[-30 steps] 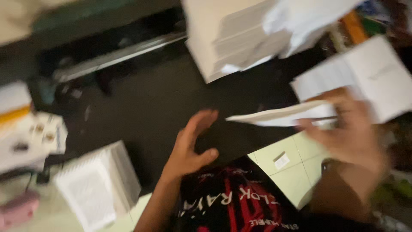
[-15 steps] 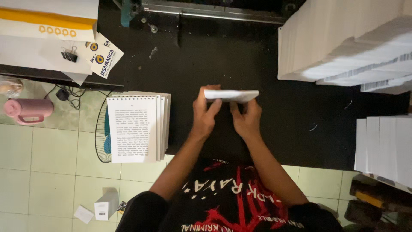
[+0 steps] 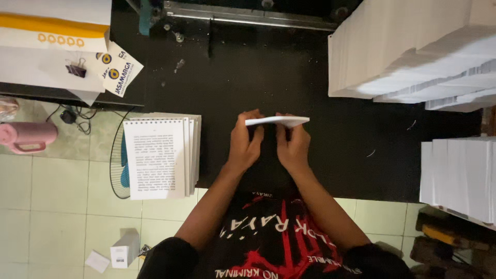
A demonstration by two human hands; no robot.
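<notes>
From the head view, the left hand (image 3: 247, 142) and right hand (image 3: 292, 146) are pinching a thin sheaf of white sheets (image 3: 277, 121), fingers clamped, over the black table (image 3: 248, 77), right of the punched booklet stack (image 3: 157, 157); squaring edges evenly probably helps.

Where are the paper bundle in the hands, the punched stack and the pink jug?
Paper bundle (image 3: 279, 121), head view, middle of its white edge.
Punched stack (image 3: 155, 160), head view, middle of the top printed sheet.
Pink jug (image 3: 26, 135), head view, middle of its body.
</notes>
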